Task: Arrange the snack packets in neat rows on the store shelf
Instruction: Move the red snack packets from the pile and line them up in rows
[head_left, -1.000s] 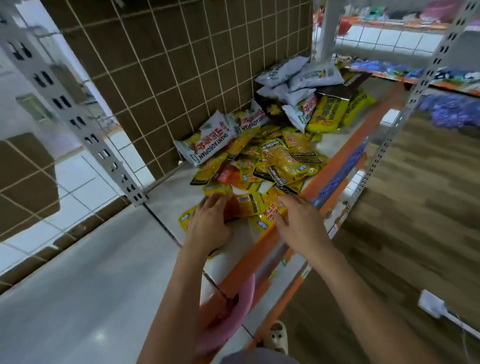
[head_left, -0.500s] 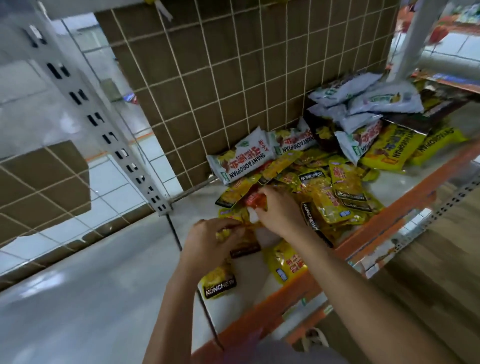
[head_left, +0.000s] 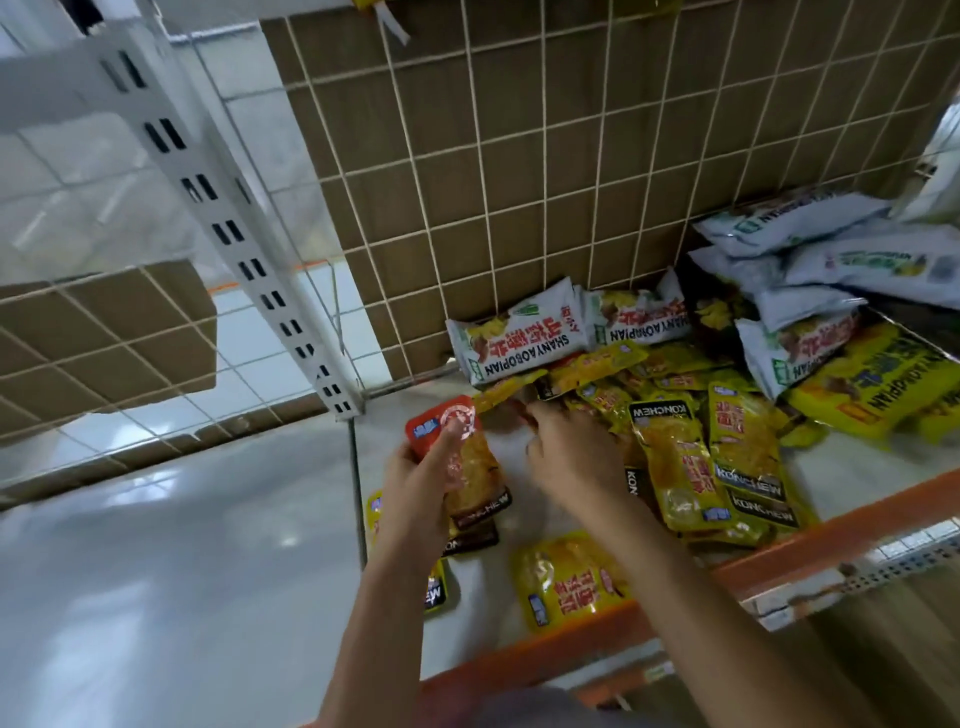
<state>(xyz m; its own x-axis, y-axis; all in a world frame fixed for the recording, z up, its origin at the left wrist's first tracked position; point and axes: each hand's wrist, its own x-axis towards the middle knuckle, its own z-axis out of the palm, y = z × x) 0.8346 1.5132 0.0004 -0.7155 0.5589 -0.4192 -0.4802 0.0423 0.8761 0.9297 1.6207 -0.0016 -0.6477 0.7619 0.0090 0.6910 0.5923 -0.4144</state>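
Noted a brown wire-grid back panel (head_left: 519, 156) at the far side, with a white slotted upright (head_left: 249, 249) at left. Found the white shelf (head_left: 841, 462), orange along its near edge, carrying a loose heap of yellow snack packets (head_left: 675, 447) right of centre, unsorted and overlapping. Recorded white packets (head_left: 519, 338) leaning against the panel behind the heap. Logged one yellow packet (head_left: 566, 582) lying alone near the front edge. Observed left hand (head_left: 421, 478) grasping an orange-topped packet (head_left: 452, 431) over the shelf's left end. Observed right hand (head_left: 571, 457) with fingers curled at the heap's far-left edge; cannot tell whether grasping anything.
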